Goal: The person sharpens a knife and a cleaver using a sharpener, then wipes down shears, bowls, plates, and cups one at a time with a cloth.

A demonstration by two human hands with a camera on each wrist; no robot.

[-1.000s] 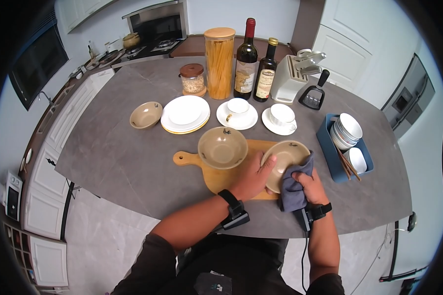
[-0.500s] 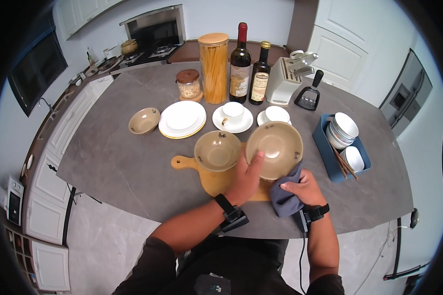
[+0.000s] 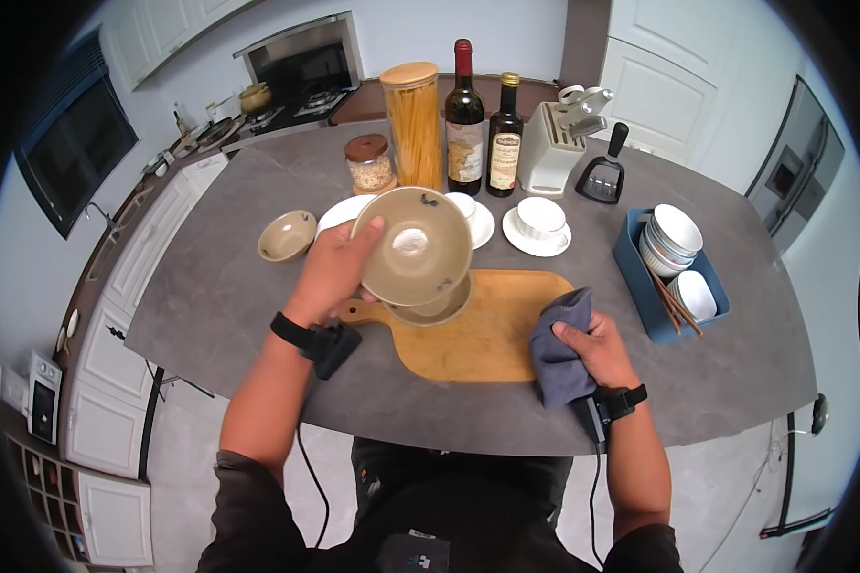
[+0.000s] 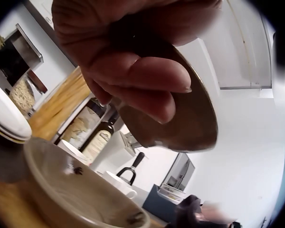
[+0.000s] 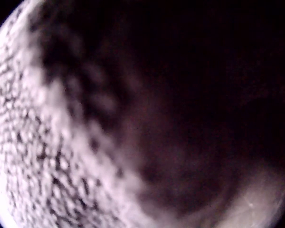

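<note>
Head view: the right hand, at the near side, grips a grey cloth, thumb on top, beside the right end of the board; the left hand holds a bowl by its left side, thumb over the rim, the inside turned toward the camera. Left wrist view: fingers press the underside of this bowl, which is raised, tilted and apart from the lower bowl; the lower bowl rests upright on the left part of the board, largely hidden in the head view. Right wrist view: dark and blurred, with pale textured material at left; the fingers cannot be made out.

Farther out on the table: at right, a blue bin with white bowls and brown sticks; at left, a small bowl; next to it, plates, partly covered by the raised bowl; then two white cups on saucers, the left one partly hidden, the right one in full view.

Behind these, left to right: short jar; tall jar; red-topped bottle; gold-capped bottle; knife block; black scraper.

Background: a pot near the stove, at left; a fridge, at right.
</note>
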